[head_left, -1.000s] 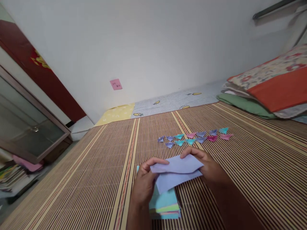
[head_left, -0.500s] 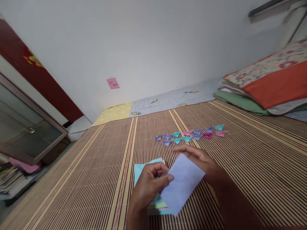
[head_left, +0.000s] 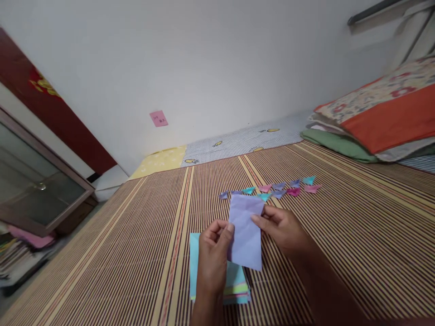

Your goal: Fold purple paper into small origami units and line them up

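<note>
A sheet of lavender paper (head_left: 245,240) is held up between both hands, lightly creased. My left hand (head_left: 214,246) pinches its left edge, thumb on the near face. On the upper right edge, my right hand (head_left: 280,226) grips it between thumb and fingers. Below the sheet and partly behind my left hand lies a stack of coloured paper (head_left: 238,276), turquoise on top with yellow-green and pink edges showing. Beyond the hands, small folded paper shapes (head_left: 294,192) in purple, turquoise and pink sit in two rows; the lavender sheet covers some of them.
A striped woven mat (head_left: 142,244) spreads under everything. Folded bedding (head_left: 384,120) is piled at the right. A pink note (head_left: 158,118) is stuck to the white wall (head_left: 204,59). At the left stands a glass-fronted cabinet (head_left: 44,181).
My right hand has come down and taken hold of the lavender paper's right side. The sheet has turned more upright and risen, now covering part of the folded rows.
</note>
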`<state>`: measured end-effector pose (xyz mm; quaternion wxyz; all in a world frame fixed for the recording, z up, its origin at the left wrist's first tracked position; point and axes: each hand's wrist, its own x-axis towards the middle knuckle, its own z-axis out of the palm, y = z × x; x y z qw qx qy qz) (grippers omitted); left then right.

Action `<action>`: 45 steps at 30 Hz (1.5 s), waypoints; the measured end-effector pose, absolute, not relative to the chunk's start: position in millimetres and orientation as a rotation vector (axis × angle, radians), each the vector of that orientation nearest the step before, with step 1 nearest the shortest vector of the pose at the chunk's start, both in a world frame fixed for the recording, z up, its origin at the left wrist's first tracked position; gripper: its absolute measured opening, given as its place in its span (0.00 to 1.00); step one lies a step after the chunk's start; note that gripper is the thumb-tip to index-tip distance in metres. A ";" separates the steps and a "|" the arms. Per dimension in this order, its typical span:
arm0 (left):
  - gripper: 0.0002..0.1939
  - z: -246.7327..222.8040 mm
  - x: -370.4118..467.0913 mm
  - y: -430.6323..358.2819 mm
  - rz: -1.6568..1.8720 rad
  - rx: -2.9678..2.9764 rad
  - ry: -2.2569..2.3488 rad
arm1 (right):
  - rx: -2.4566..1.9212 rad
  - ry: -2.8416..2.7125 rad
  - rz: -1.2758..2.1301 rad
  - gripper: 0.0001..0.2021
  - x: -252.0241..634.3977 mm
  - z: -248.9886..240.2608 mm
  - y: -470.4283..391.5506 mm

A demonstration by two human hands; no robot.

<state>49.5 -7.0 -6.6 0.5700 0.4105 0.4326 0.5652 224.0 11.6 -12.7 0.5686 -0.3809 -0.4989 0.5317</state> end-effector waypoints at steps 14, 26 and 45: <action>0.09 1.3 46.2 -10.2 1.226 1.224 1.061 | -0.910 -1.191 1.085 0.10 222.1 -0.9 -1.4; 0.26 17.1 59.2 -19.4 1.476 0.699 0.763 | -0.840 -1.576 0.819 0.08 212.4 10.8 -8.1; 0.18 6.4 67.4 -15.4 1.413 0.643 0.797 | -0.951 -1.461 0.397 0.08 199.2 6.0 -6.0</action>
